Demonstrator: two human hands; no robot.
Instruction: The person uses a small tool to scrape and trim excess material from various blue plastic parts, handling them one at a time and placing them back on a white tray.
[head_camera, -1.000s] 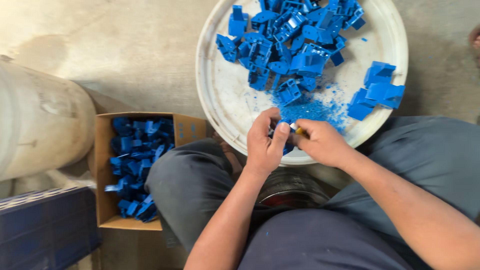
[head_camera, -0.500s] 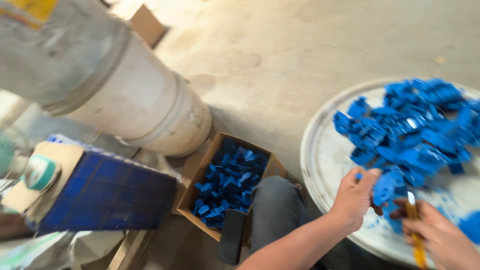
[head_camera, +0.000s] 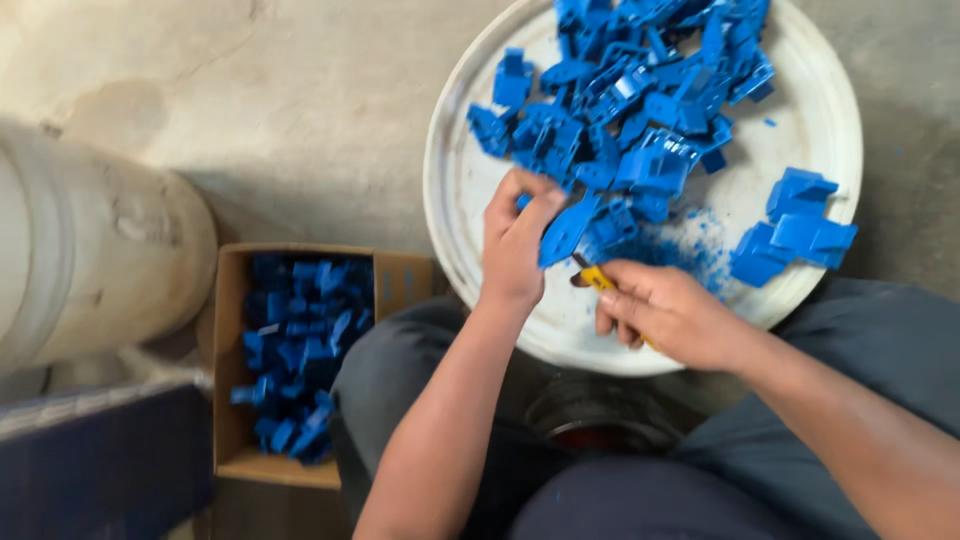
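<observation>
My left hand (head_camera: 515, 245) grips a blue plastic part (head_camera: 566, 230) over the near side of a round white tray (head_camera: 455, 190). My right hand (head_camera: 665, 310) holds a small yellow-handled knife (head_camera: 598, 279), its tip right under the blue part. A heap of blue plastic parts (head_camera: 630, 90) covers the far half of the tray. A smaller cluster of blue parts (head_camera: 795, 225) lies at the tray's right edge. Blue shavings (head_camera: 690, 245) speckle the tray beside my hands.
A cardboard box (head_camera: 225, 350) with several blue parts (head_camera: 300, 350) stands on the floor left of my knee. A large pale drum (head_camera: 90, 250) lies at the left. A dark blue crate (head_camera: 100, 460) sits at the bottom left. Concrete floor (head_camera: 280, 90) surrounds the tray.
The view swung left toward the box and drum, then came back over the tray. My left hand now holds a different blue part from the heap against the knife.
</observation>
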